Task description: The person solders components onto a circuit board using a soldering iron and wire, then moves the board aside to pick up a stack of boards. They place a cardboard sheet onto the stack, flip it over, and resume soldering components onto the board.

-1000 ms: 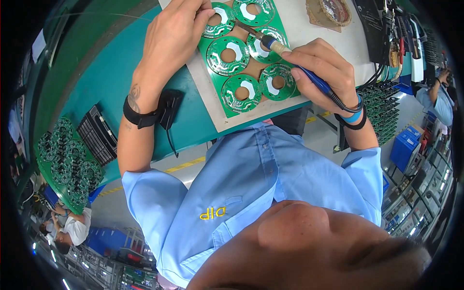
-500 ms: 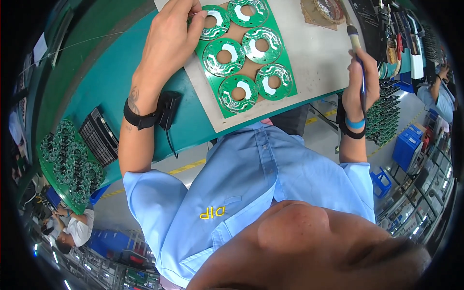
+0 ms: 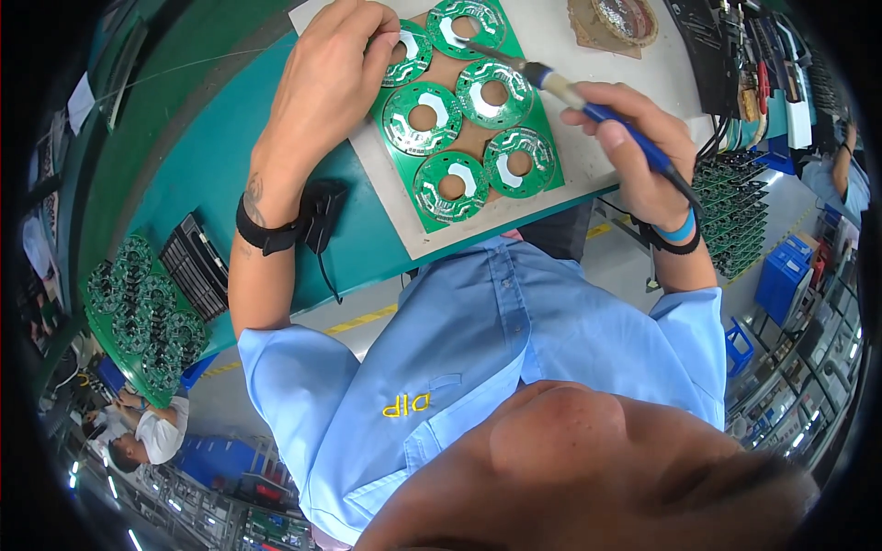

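Note:
My right hand (image 3: pixel 638 142) grips a soldering iron (image 3: pixel 602 112) with a blue handle. Its tip reaches over the far right round board of a green circuit board panel (image 3: pixel 552 151); whether it touches cannot be made out. Several ring-shaped boards with white patches and central holes make up this panel. At its far left corner, my left hand (image 3: pixel 335 78) is closed in a pinch beside the far left round board (image 3: pixel 415 64). A thin solder wire (image 3: pixel 197 66) runs in from the left to that hand; its end is hidden by the fingers.
The panel lies on a pale board (image 3: pixel 390 207) on a green-topped table (image 3: pixel 367 257). A round tin of solder scraps (image 3: pixel 625 20) stands far right, near hand tools (image 3: pixel 758 87). At left are a black slotted tray (image 3: pixel 195 266) and populated boards (image 3: pixel 147 321). A co-worker (image 3: pixel 152 432) is beyond.
My right hand has swung the soldering iron left and inward, from beside the tin to over the panel's far right round board. My left hand stays near the same corner.

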A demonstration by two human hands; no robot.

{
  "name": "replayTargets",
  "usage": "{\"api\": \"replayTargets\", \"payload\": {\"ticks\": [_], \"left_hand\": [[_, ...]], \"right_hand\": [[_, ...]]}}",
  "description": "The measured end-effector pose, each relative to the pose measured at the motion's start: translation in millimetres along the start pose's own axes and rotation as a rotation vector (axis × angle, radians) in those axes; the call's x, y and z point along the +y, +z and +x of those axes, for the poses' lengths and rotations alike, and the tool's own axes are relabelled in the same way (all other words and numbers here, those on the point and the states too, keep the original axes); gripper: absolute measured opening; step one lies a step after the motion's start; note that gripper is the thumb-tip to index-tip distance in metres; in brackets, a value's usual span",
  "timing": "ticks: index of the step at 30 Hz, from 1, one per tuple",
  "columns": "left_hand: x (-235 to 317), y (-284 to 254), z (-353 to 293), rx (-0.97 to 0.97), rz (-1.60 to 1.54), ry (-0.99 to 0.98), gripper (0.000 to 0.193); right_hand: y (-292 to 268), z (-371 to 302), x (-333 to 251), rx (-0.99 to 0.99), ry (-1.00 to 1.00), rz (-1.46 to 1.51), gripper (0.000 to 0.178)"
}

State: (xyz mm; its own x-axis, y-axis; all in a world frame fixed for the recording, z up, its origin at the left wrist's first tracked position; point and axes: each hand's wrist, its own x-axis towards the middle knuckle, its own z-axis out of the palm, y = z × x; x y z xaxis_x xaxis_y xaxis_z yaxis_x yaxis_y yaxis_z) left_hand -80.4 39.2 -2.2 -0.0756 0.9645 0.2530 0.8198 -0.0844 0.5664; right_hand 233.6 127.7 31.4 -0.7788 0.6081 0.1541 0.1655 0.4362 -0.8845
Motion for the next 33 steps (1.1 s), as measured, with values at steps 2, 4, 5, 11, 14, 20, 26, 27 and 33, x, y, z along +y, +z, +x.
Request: {"api": "replayTargets", "payload": {"ticks": [2,4,5,11,14,20,26,27,33], "left_hand": [[-1,0,1,-0.022,0.0,-0.019,0.011],[-6,0,0,-0.01,0.016,0.037,0.012],[-8,1,0,-0.004,0.024,0.066,0.012],[4,-2,6,-0.011,-0.002,0.092,0.013],[14,-9,7,-0.022,-0.025,0.085,0.009],[14,-8,6,-0.033,-0.044,0.063,0.009],[14,-7,7,-0.042,-0.045,0.076,0.009],[14,-6,7,-0.042,-0.053,0.078,0.009],[10,-5,8,-0.016,-0.058,0.069,0.007]], "right_hand": [[6,3,1,-0.013,-0.006,-0.019,0.033],[10,6,4,-0.049,-0.025,-0.059,0.033],[10,7,5,-0.051,-0.024,-0.058,0.033],[10,11,6,-0.1,-0.102,-0.089,0.032],[12,13,7,-0.11,-0.126,-0.096,0.032],[14,13,6,-0.115,-0.151,-0.103,0.032],[16,11,5,-0.107,-0.141,-0.109,0.032],[16,11,4,-0.103,-0.143,-0.114,0.032],[11,11,4,-0.107,-0.141,-0.13,0.031]]}}
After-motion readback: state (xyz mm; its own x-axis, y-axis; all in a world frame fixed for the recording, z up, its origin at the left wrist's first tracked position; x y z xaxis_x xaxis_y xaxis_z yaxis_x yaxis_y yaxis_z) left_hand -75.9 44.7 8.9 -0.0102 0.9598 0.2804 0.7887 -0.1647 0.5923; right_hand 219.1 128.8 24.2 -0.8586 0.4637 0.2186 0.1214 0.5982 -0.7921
